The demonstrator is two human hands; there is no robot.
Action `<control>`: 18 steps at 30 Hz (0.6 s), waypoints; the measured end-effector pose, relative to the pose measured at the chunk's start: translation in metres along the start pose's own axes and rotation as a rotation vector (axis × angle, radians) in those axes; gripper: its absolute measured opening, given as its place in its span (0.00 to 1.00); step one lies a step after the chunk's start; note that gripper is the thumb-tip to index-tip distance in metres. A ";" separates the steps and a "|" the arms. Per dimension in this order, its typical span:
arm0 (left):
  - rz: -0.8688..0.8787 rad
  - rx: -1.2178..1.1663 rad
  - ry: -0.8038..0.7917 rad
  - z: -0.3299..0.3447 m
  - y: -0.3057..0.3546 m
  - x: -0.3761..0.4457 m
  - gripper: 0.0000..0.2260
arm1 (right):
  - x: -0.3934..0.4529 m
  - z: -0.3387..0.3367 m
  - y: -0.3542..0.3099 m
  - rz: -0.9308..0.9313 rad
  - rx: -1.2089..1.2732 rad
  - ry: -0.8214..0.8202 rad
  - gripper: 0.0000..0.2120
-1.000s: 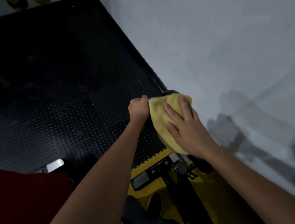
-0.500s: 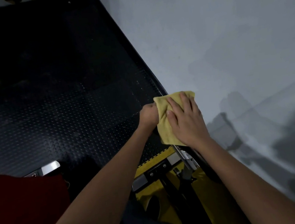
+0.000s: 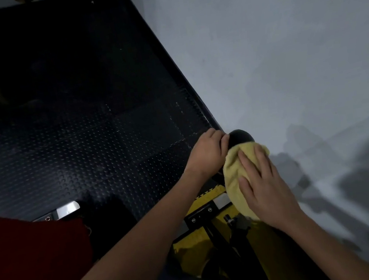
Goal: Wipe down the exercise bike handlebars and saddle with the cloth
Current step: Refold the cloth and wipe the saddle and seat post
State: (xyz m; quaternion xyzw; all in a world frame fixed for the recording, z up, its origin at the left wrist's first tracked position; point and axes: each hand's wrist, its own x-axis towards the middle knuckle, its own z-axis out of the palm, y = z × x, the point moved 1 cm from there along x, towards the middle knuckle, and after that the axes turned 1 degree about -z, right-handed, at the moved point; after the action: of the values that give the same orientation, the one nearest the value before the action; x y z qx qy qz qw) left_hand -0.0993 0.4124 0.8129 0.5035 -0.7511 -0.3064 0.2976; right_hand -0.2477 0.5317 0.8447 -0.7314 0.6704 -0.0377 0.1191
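1. We see the yellow cloth [image 3: 236, 180] draped over the black saddle [image 3: 240, 137] of the exercise bike, covering most of it; only the saddle's rounded dark tip shows above the cloth's upper edge.
2. Our right hand [image 3: 265, 188] lies flat on the cloth, fingers straight and a little spread, pressing it onto the saddle.
3. Our left hand [image 3: 207, 154] is at the saddle's left side, fingers curled around its edge just beside the cloth; how far they wrap underneath we cannot tell.
4. Below the saddle, the bike's black frame [image 3: 226, 240] runs down toward the bottom of the view, with a bolted metal bracket [image 3: 201, 213] across it.
5. Under the frame lies a yellow mat [image 3: 192, 250], its notched edge meeting the dark flooring.
6. The floor [image 3: 72, 143] to our left is black rubber with a raised stud pattern, laid in large tiles whose seams are faintly visible; it is dim and fades to near black at the far end.
7. A pale grey wall [image 3: 272, 44] fills the right half, meeting the floor along a slanting line; soft shadows fall across its lower right.
8. A dark red fabric [image 3: 30, 261] fills the lower left corner, with a small shiny metal piece [image 3: 67, 208] just above it.
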 end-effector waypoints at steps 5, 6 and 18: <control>-0.178 -0.094 -0.045 -0.005 0.003 0.006 0.15 | 0.074 0.003 -0.007 0.077 0.075 0.045 0.30; -0.225 -0.099 -0.039 -0.004 0.002 0.007 0.16 | 0.081 0.003 -0.008 0.078 0.084 0.045 0.30; -0.289 0.124 0.078 0.015 0.020 -0.001 0.18 | -0.056 -0.003 0.024 -0.089 0.072 -0.079 0.30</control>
State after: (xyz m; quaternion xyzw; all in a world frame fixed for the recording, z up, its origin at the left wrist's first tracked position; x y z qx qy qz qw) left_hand -0.1221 0.4220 0.8186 0.6354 -0.6761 -0.2792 0.2477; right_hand -0.2769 0.5853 0.8478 -0.7566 0.6303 -0.0380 0.1698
